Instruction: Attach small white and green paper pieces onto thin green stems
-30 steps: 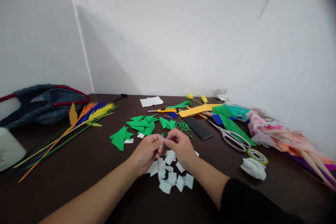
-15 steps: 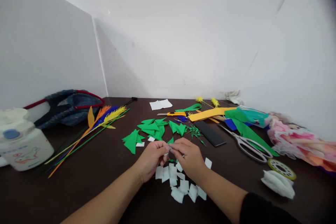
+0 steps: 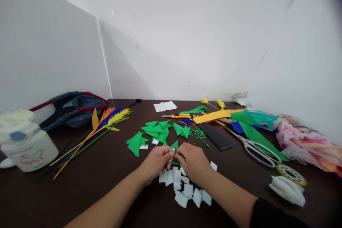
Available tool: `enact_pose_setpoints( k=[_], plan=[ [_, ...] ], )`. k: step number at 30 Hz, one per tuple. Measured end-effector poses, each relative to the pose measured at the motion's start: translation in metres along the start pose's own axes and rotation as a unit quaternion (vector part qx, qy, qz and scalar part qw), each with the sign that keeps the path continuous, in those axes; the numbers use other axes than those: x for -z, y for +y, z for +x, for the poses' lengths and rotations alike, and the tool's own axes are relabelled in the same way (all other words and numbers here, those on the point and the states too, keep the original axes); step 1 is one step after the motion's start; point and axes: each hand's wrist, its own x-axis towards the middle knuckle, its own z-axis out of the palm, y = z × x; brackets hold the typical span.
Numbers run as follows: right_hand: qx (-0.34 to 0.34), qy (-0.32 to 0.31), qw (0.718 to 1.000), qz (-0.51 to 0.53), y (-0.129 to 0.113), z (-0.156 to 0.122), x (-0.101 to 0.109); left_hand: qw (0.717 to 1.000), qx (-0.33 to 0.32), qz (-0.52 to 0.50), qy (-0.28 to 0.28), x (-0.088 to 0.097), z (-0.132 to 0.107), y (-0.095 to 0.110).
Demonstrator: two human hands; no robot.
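Observation:
My left hand (image 3: pixel 156 162) and my right hand (image 3: pixel 192 160) meet fingertip to fingertip just above the dark table (image 3: pixel 107 192), both pinched on a small white paper piece (image 3: pixel 173 155). Below and in front of them lies a heap of several white paper squares (image 3: pixel 187 190). A small green scrap (image 3: pixel 175 145) sits right behind my fingers. Farther back is a scatter of green paper triangles (image 3: pixel 156 131).
Left: a white bottle (image 3: pixel 25 146), a denim bag (image 3: pixel 72 108), long coloured flower stems (image 3: pixel 93 128). Behind: a yellow box cutter (image 3: pixel 177 116), white paper (image 3: pixel 165 106), a black strip (image 3: pixel 216 136). Right: scissors (image 3: pixel 256 146), a tape roll (image 3: pixel 291 174), crumpled white tissue (image 3: pixel 287 190), a doll (image 3: pixel 310 142).
My view swung left, bringing the white bottle into sight. My hands stayed pinched together and sank slightly nearer the white squares.

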Motion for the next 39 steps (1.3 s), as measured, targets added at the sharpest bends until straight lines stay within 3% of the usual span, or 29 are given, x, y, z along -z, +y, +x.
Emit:
enact_pose_setpoints(
  k=[5,10,17,20,26,33,39],
  plan=[
    [-0.020,0.008,0.998,0.060,0.003,0.002,0.006,0.999,-0.016,0.031,0.019,0.000,-0.001,0.004],
    [-0.025,0.026,0.998,0.047,0.009,0.002,0.005,0.998,-0.035,0.040,0.042,0.003,-0.001,0.006],
    [0.021,-0.001,0.999,0.028,0.011,-0.001,0.001,0.986,-0.053,0.150,0.040,-0.001,0.001,0.008],
    [0.025,0.002,0.999,0.044,0.011,-0.003,-0.002,0.982,-0.048,0.185,0.008,-0.003,0.000,0.012],
    [-0.045,0.002,0.991,0.126,0.019,-0.002,-0.007,0.990,-0.036,0.136,-0.006,-0.005,0.005,0.011],
    [-0.027,0.007,0.999,0.042,0.018,-0.005,-0.004,0.985,-0.020,0.173,0.023,-0.011,0.008,0.016],
    [-0.029,-0.024,0.999,0.006,0.020,-0.005,-0.006,0.963,-0.059,0.262,0.035,-0.014,0.008,0.022]
  ],
)
